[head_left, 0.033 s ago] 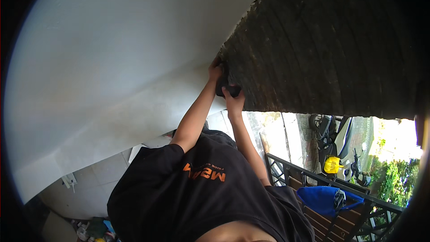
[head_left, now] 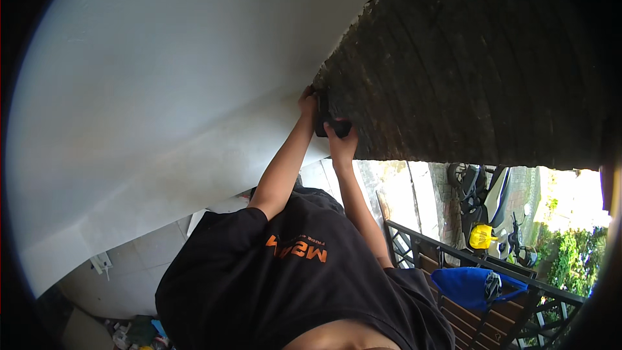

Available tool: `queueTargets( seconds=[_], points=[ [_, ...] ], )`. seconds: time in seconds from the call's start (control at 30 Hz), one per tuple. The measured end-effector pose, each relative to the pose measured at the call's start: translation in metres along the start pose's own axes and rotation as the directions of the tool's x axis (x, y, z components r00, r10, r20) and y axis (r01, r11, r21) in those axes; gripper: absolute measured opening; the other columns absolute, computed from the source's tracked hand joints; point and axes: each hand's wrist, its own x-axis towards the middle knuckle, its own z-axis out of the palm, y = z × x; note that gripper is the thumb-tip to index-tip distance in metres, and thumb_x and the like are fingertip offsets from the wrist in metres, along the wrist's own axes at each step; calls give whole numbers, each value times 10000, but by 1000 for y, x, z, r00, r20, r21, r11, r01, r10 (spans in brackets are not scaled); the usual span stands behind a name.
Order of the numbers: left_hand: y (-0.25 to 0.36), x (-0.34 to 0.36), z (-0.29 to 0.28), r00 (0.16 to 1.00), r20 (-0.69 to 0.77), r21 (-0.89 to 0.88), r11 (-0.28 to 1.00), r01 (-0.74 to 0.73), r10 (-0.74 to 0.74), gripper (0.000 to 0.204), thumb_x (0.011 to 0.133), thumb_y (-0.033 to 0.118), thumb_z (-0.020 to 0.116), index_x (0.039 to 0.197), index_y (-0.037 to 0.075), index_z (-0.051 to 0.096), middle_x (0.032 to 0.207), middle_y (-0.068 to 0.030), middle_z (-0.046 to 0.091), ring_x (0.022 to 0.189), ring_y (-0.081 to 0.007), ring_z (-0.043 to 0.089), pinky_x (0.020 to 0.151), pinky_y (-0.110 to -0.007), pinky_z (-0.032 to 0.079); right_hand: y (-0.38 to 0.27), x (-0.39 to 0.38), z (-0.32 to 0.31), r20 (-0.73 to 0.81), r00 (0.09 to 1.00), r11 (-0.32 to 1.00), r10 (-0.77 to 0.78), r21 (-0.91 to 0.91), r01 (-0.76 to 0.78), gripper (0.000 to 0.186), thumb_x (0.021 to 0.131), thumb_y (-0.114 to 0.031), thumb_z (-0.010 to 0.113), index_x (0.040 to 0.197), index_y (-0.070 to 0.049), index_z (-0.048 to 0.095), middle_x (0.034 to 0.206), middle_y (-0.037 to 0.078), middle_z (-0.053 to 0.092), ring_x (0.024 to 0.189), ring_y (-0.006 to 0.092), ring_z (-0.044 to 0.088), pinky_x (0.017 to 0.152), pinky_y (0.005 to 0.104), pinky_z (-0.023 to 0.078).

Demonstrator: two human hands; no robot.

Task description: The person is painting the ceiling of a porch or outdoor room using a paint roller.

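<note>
Both my hands are up, mid-frame, closed around one dark handheld object point(head_left: 321, 120): left hand point(head_left: 308, 101) on its upper part, right hand point(head_left: 343, 144) gripping lower down, thumb showing, other fingers mostly hidden. Object sits at the lower left edge of the dark ridged surface point(head_left: 466, 65), beside the pale wall point(head_left: 162, 58); can't tell if it touches either. Step in hand looks like holding it up there two-handed; next move, I judge, calls for a firm grip and steady arms. Containers: yellow bag point(head_left: 481, 236) by the motorbike point(head_left: 475, 198), right of frame, contents hidden; blue cloth or bag point(head_left: 463, 286), lower right, contents unclear.
</note>
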Motion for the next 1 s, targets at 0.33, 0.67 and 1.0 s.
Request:
queueTargets(
  seconds=[0.33,0.67,1.0],
  points=[
    [64,-96,-19,988,69,634,758,-151,139,469,802,131,584,1254,136,458,1375,-102,301,1141,-334,399,959,-339,361,-51,21,-30,110,976,958,-187,-200,206,267,775,-104,675,1025,-49,601,881,122,646,844,188,632,733,300,488],
    [174,-115,12,860,429,212,895,-393,276,304,874,173,564,1131,15,524,923,-164,631,842,-233,633,729,-308,475,-137,44,-33,66,981,983,-184,-15,185,155,863,-109,597,985,-33,654,830,57,637,728,80,590,610,224,483],
    [255,-92,63,814,263,-18,846,-533,518,333,845,175,598,1143,38,538,929,-156,635,850,-198,625,746,-290,462,-257,79,-73,340,645,446,-684,-506,739,166,728,17,589,877,-40,632,828,115,602,753,295,610,634,347,490]
  ],
)
